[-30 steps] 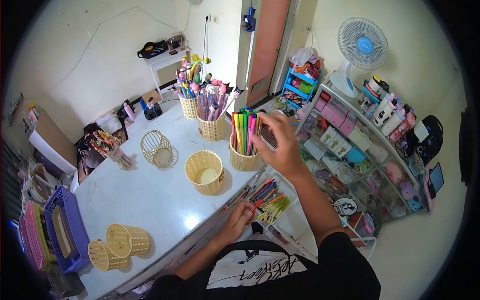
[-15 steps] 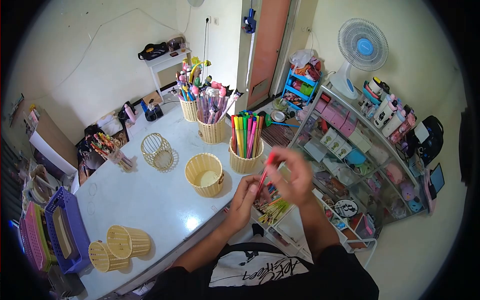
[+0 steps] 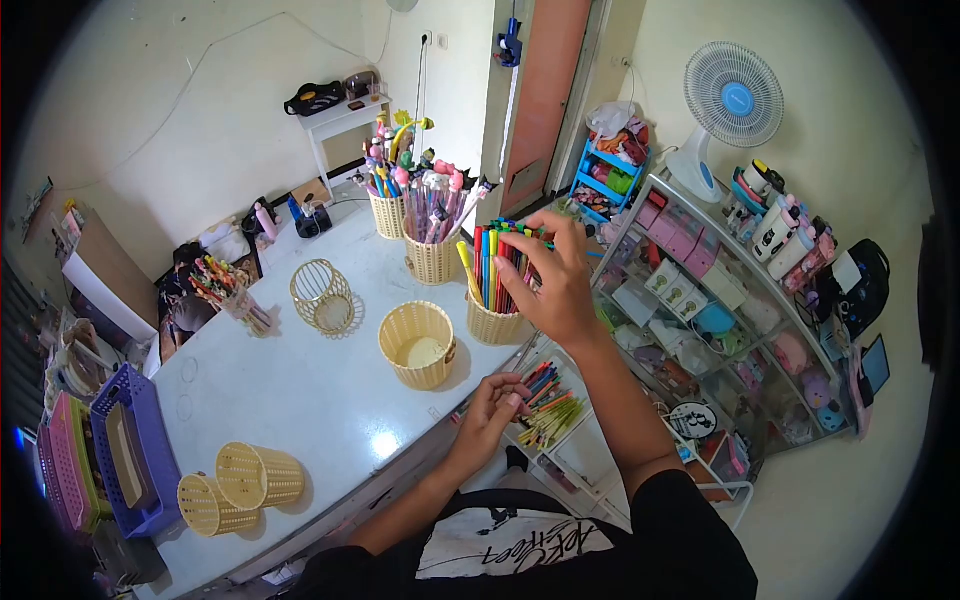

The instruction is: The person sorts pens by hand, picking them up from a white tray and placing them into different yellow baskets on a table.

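Observation:
Colourful felt-tip markers [image 3: 490,270] stand upright in a woven cream basket [image 3: 493,325] at the table's right edge. My right hand [image 3: 555,280] reaches over them, its thumb against the marker barrels and its fingers curled around their tops. Which markers it grips is partly hidden behind the hand. Lower down, my left hand [image 3: 485,420] hovers by the table edge, fingers loosely bent and thumb apart, with nothing visible in it. Beside it, below the tabletop, lie thin pencils or sticks [image 3: 550,415]. A cream basket [image 3: 417,345] with only its bottom showing inside stands left of the markers.
Two baskets full of novelty pens [image 3: 433,258] stand farther back. An openwork basket [image 3: 325,298] and a clear cup of pens [image 3: 243,305] sit left. Two cream baskets [image 3: 260,475] lie near the front, beside purple trays [image 3: 135,455]. A glass cabinet [image 3: 700,330] stands right.
My right hand has moved up and away from the left hand to the marker basket. The red marker is no longer between my hands. The left hand has stayed low.

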### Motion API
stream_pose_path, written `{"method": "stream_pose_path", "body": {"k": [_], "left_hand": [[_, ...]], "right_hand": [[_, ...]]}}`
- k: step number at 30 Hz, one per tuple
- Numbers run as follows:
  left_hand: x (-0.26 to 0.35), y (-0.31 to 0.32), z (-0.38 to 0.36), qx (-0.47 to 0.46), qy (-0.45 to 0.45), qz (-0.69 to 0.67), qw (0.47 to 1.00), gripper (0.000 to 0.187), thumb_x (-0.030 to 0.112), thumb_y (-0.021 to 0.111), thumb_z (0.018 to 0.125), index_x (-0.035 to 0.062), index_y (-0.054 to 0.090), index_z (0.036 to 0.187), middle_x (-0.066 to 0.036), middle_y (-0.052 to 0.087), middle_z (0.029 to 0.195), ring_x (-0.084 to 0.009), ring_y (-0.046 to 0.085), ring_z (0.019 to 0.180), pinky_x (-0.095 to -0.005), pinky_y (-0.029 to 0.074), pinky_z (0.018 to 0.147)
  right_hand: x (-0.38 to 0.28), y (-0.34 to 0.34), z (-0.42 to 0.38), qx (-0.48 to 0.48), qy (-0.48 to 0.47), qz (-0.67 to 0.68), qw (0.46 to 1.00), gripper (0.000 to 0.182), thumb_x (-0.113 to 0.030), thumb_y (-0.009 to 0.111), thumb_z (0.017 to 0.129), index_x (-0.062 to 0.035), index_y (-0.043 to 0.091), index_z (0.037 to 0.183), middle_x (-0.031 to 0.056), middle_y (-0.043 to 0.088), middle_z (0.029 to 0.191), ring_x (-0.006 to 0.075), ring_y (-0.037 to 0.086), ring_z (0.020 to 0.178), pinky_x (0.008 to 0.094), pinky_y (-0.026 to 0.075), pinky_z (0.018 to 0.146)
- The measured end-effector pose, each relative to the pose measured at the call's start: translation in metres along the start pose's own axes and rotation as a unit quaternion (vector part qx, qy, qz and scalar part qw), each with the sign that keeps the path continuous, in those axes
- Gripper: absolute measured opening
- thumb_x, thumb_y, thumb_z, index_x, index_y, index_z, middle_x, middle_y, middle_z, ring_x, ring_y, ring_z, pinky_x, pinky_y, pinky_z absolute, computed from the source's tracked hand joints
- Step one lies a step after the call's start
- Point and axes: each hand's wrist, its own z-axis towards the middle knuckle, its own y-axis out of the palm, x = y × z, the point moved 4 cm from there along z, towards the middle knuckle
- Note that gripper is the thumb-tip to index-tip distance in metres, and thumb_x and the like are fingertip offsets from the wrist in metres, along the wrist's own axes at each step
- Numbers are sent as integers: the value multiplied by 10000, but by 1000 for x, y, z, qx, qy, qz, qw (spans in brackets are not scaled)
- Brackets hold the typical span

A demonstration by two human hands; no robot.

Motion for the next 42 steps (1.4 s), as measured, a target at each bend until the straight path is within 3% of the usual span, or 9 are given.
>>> {"method": "stream_pose_path", "body": {"k": [5,9,16,19,23,27,30,38,42], "left_hand": [[-25,-9,-11,-63,-43,54,996,344,252,483,1016,21,468,1270,-97,584,1119,-155,581,950,-290,452,842],[-106,-43,-46,-168,-216,119,954,405,342,521,1002,24,522,1252,-91,601,1115,-168,583,969,-295,449,888],[-228,-104,-162,-90,-413,175,889,449,379,554,982,0,554,1223,-79,626,1051,-154,582,972,-288,451,892],[-245,-113,-177,-60,-454,173,872,425,352,560,983,-3,553,1216,-81,627,1039,-153,584,960,-283,452,882],[-249,-114,-175,28,-473,147,868,383,302,557,990,-7,542,1217,-84,628,1045,-156,595,958,-287,462,880],[-261,-125,-186,69,-503,151,848,371,280,562,989,-11,533,1216,-86,630,1053,-164,607,953,-296,470,880],[-263,-128,-191,71,-498,166,848,353,267,574,983,-10,544,1200,-87,638,1047,-169,622,941,-293,477,865],[-271,-137,-171,38,-483,212,849,318,240,543,998,-19,538,1182,-105,625,1043,-177,614,958,-318,480,893],[-282,-130,-147,25,-461,202,864,316,235,541,999,-14,539,1194,-99,628,1032,-173,612,960,-313,483,887]], "right_hand": [[-2,-19,-24,56,40,35,997,334,-143,723,821,-35,617,1118,137,506,1169,277,503,948,373,426,817],[43,-13,-152,125,253,110,953,265,-111,686,848,-54,595,1089,113,537,1147,195,522,883,292,433,738],[174,55,-474,-93,613,75,781,271,-216,673,824,-46,633,1031,137,678,905,271,658,853,360,500,768],[207,94,-573,-239,674,27,699,313,-268,690,830,-25,629,1018,128,686,813,208,682,793,335,522,727],[223,165,-650,-280,717,49,636,319,-309,692,815,-30,659,967,123,689,762,229,682,741,358,529,703],[221,218,-643,-392,742,46,542,375,-397,669,835,-26,720,846,142,708,810,277,697,792,437,541,737],[217,229,-639,-368,746,-66,551,394,-405,646,848,-22,718,907,209,700,969,360,678,928,479,542,807],[226,239,-640,-387,733,-54,556,380,-360,631,850,5,696,934,218,697,964,383,680,906,481,550,785],[225,236,-659,-295,759,-71,576,368,-350,617,853,6,695,902,234,686,854,396,677,822,489,537,751]]}}
